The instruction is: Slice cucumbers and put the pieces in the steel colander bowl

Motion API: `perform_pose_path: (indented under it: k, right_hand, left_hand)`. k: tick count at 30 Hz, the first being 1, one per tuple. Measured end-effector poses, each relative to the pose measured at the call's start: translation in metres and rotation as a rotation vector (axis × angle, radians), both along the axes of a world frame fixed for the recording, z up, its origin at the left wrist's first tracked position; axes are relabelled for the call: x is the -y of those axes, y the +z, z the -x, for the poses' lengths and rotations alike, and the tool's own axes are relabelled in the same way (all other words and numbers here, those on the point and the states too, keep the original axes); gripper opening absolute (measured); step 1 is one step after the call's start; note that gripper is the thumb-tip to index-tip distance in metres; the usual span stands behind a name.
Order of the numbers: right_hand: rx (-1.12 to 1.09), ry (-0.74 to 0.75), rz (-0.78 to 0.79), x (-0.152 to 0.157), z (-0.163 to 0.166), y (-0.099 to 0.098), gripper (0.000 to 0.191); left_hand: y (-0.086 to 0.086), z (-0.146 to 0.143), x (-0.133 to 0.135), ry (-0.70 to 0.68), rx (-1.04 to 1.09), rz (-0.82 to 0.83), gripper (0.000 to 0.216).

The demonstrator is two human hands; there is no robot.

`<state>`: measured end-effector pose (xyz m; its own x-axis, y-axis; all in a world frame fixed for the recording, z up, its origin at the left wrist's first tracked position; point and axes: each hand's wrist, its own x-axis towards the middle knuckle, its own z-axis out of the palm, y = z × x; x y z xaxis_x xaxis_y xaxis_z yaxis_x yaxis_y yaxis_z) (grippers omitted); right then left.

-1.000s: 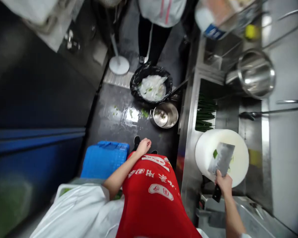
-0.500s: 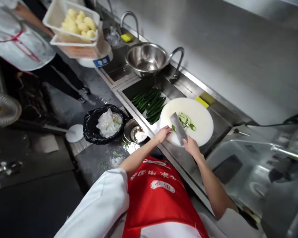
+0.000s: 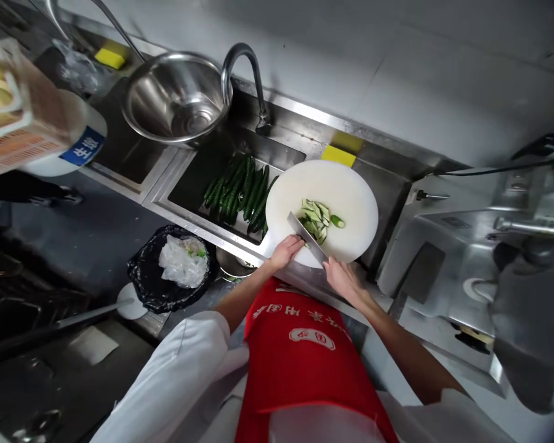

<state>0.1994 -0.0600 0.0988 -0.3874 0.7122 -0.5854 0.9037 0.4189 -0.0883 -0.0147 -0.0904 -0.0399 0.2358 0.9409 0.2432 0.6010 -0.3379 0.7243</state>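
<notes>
Cuke pcs (image 3: 316, 216) on board (image 3: 300, 181); whole cukes (image 3: 231, 191) L, in sink (image 3: 189, 187); faucet (image 3: 259, 92) behind sink.

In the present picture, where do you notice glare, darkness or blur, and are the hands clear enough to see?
Head view, upper middle: highlights on the steel bowl and faucet; head view, lower left: deep darkness; head view, left edge: the plastic container looks soft; head view, centre: left hand, right hand and knife look fairly clear.

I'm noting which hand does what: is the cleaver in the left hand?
No, the right hand grips the cleaver, while the left hand is beside its blade at the round white cutting board.
</notes>
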Motion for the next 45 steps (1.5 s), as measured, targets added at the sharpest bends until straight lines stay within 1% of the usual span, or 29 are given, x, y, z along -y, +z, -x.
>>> perform_pose_path:
  k: [4, 9, 12, 15, 17, 21, 23, 25, 27, 30, 32, 34, 36, 37, 38, 40, 41, 42, 43, 44, 45]
  right_hand:
    - [0.049, 0.048, -0.013, 0.001, -0.002, 0.010, 0.032]
    - [0.098, 0.092, -0.042, 0.009, -0.011, 0.023, 0.035]
    - [0.118, 0.105, -0.016, 0.010, -0.006, 0.019, 0.034]
    - [0.109, 0.095, 0.027, 0.005, 0.005, 0.010, 0.031]
    - [0.087, 0.097, 0.028, 0.001, 0.010, 0.007, 0.031]
    - [0.083, 0.112, -0.001, -0.002, 0.003, 0.016, 0.032]
    - [0.095, 0.113, 0.000, -0.001, -0.004, 0.022, 0.032]
    - [0.102, 0.113, 0.012, 0.000, -0.008, 0.023, 0.032]
    - [0.100, 0.107, 0.025, 0.000, -0.005, 0.019, 0.031]
    - [0.074, 0.076, 0.045, -0.004, 0.008, 0.009, 0.031]
    - [0.048, 0.060, 0.052, -0.009, 0.014, 0.005, 0.030]
    - [0.020, 0.044, 0.040, -0.014, 0.015, 0.008, 0.030]
    - [0.006, 0.012, 0.002, -0.016, 0.010, 0.016, 0.031]
    - [0.007, -0.006, -0.022, -0.015, 0.007, 0.021, 0.032]
    - [0.012, -0.019, -0.040, -0.013, 0.003, 0.026, 0.033]
    - [0.025, -0.018, -0.032, -0.007, -0.001, 0.033, 0.035]
    - [0.024, -0.006, -0.003, -0.003, -0.001, 0.034, 0.035]
    - [0.020, 0.006, 0.037, 0.001, -0.001, 0.034, 0.034]
    - [0.013, 0.019, 0.079, 0.005, 0.001, 0.033, 0.033]
    - [0.004, 0.029, 0.119, 0.008, 0.004, 0.030, 0.033]
    - [-0.005, 0.037, 0.148, 0.012, 0.006, 0.027, 0.032]
  left_hand:
    - [-0.006, 0.001, 0.000, -0.019, -0.008, -0.049, 0.031]
    - [-0.003, 0.001, -0.002, -0.040, -0.049, -0.139, 0.031]
    - [-0.004, 0.001, -0.002, -0.028, -0.082, -0.154, 0.032]
    - [-0.006, 0.001, -0.001, -0.025, -0.084, -0.131, 0.032]
    - [-0.007, 0.002, -0.001, -0.033, -0.074, -0.115, 0.032]
    - [-0.008, 0.002, 0.000, -0.033, -0.079, -0.101, 0.031]
    - [-0.007, 0.002, 0.000, -0.029, -0.088, -0.094, 0.031]
    - [-0.006, 0.002, -0.001, -0.033, -0.085, -0.091, 0.031]
    - [-0.007, 0.003, -0.001, -0.039, -0.075, -0.098, 0.030]
    - [-0.010, 0.001, 0.000, -0.036, -0.066, -0.127, 0.029]
    - [-0.008, -0.001, 0.001, -0.022, -0.054, -0.129, 0.027]
    - [0.003, -0.002, 0.002, -0.001, -0.015, -0.127, 0.025]
    - [0.027, -0.001, -0.002, 0.081, 0.066, -0.156, 0.022]
    - [0.043, 0.000, -0.008, 0.167, 0.120, -0.188, 0.019]
    - [0.061, 0.001, -0.018, 0.273, 0.173, -0.224, 0.018]
    - [0.096, -0.003, -0.049, 0.478, 0.242, -0.283, 0.018]
    - [0.110, -0.009, -0.069, 0.504, 0.238, -0.289, 0.020]
    - [0.120, -0.018, -0.090, 0.441, 0.202, -0.268, 0.022]
    - [0.126, -0.030, -0.111, 0.312, 0.135, -0.227, 0.023]
    - [0.126, -0.044, -0.129, 0.145, 0.038, -0.167, 0.022]
    - [0.123, -0.059, -0.145, -0.029, -0.096, -0.080, 0.022]
